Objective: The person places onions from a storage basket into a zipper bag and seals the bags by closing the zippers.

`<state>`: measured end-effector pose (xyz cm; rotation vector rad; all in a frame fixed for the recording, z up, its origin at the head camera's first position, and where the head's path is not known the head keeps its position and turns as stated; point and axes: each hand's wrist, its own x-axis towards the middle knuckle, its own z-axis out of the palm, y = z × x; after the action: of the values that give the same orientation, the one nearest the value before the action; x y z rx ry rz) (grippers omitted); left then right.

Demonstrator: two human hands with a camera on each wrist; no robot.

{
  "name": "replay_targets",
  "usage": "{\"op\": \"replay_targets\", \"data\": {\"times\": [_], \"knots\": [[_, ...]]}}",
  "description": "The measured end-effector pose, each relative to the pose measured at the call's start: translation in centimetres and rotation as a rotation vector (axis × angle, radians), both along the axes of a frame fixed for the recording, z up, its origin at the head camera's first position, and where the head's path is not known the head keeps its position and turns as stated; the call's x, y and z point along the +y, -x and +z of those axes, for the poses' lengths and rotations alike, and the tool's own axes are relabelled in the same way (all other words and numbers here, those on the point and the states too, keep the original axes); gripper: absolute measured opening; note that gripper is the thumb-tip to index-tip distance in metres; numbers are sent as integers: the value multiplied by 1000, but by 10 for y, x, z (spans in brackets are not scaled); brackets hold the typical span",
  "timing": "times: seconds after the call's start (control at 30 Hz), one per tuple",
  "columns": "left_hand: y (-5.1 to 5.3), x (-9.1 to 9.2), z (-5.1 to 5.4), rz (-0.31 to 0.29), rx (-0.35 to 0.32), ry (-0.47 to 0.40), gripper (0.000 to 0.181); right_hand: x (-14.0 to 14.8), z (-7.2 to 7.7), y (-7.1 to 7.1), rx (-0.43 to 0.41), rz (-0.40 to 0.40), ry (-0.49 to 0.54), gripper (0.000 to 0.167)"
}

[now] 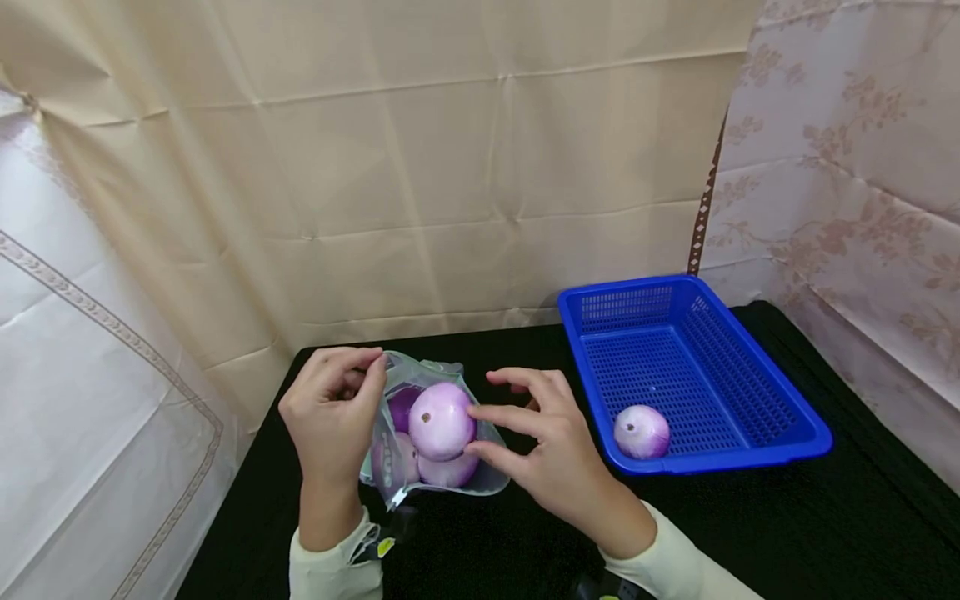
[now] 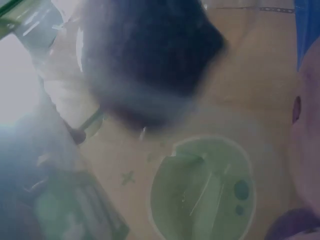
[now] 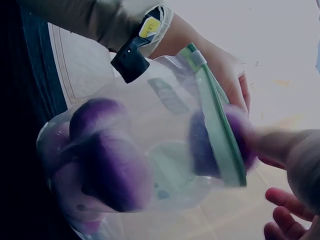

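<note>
A clear zip bag (image 3: 175,75) with a green zip strip stands with its mouth apart, several red onions (image 3: 120,170) inside its lower part. My left hand (image 1: 333,408) pinches the left edge of the bag's mouth between thumb and finger. At the mouth, above the other onions, is a pale purple red onion (image 1: 442,421). My right hand (image 1: 551,437) holds that onion at its right side with thumb and forefinger, the other fingers apart from it. In the left wrist view a dark, blurred round shape (image 2: 150,55) shows behind the bag's film.
A blue plastic basket (image 1: 757,375) stands to the right on the black tabletop (image 1: 495,550). One red onion (image 1: 642,432) lies in its near left corner. A beige curtain (image 1: 450,167) hangs behind the table, with patterned white cloths at both sides.
</note>
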<state>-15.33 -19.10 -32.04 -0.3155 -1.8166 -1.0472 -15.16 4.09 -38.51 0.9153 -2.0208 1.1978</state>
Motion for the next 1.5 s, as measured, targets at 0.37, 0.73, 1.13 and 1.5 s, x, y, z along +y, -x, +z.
{"op": "replay_targets", "data": {"times": [0.37,0.73,1.13,1.5], "knots": [[0,0,2,10,11,5,9,2,5,-2,8,1,53,14],[-3,-1,6,39,-17,-15,8,6,7,1,2,-32,61,17],[-2,-2,6,36,-8,-16,7,19,11,7,-127,-77,-49,23],[-2,-2,4,30,-15,-20,7,34,15,14,-193,-108,-193,38]]}}
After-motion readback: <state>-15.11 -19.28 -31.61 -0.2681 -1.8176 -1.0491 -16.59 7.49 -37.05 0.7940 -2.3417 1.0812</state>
